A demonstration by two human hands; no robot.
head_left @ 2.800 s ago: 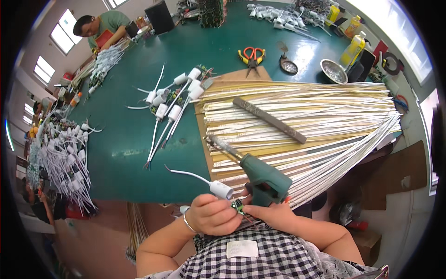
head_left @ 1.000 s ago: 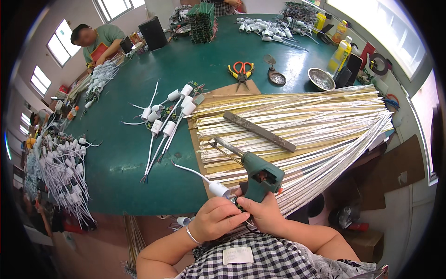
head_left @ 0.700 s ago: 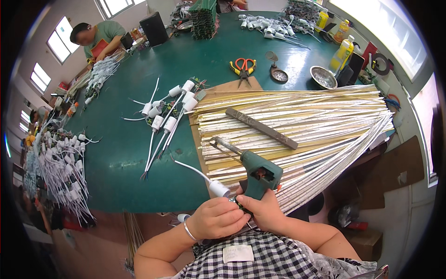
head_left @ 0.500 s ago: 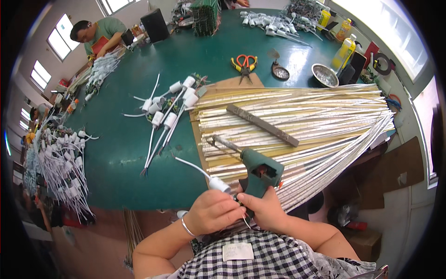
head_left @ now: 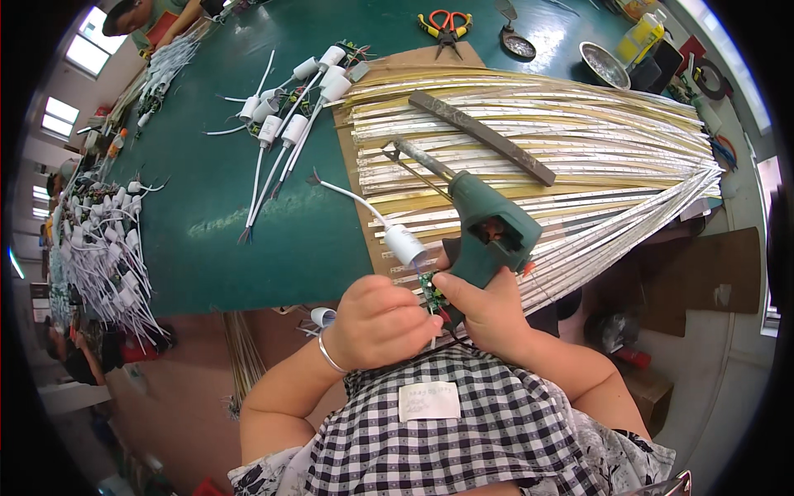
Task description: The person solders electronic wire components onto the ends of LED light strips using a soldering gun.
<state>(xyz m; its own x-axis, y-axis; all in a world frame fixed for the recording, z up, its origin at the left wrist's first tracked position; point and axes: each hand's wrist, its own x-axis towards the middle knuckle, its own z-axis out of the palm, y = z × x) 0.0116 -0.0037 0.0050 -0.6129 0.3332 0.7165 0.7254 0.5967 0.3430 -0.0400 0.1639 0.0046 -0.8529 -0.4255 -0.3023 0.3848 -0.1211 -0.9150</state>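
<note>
My left hand (head_left: 382, 321) and my right hand (head_left: 486, 314) meet at the near table edge, both pinching a small green circuit board (head_left: 429, 291). A white cylindrical cap (head_left: 404, 244) with a white wire (head_left: 347, 195) sits just above the board, wired to it. A green glue gun (head_left: 488, 228) stands right behind my right hand, nozzle pointing up-left. Beneath it, a fan of long white and yellow light strips (head_left: 579, 157) lies on a brown board (head_left: 364, 215).
Several white capped wires (head_left: 281, 124) lie on the green table (head_left: 207, 223). A dark metal bar (head_left: 480, 136) rests on the strips. Orange scissors (head_left: 447, 21), a metal bowl (head_left: 604, 64) and a yellow bottle (head_left: 645, 35) stand far back. Finished wire bundles (head_left: 99, 248) pile at left; another person (head_left: 157, 12) works at far left.
The hands have stayed together at the table edge on the small board; the cap and wire shifted slightly. The view has tilted a little downward and closer.
</note>
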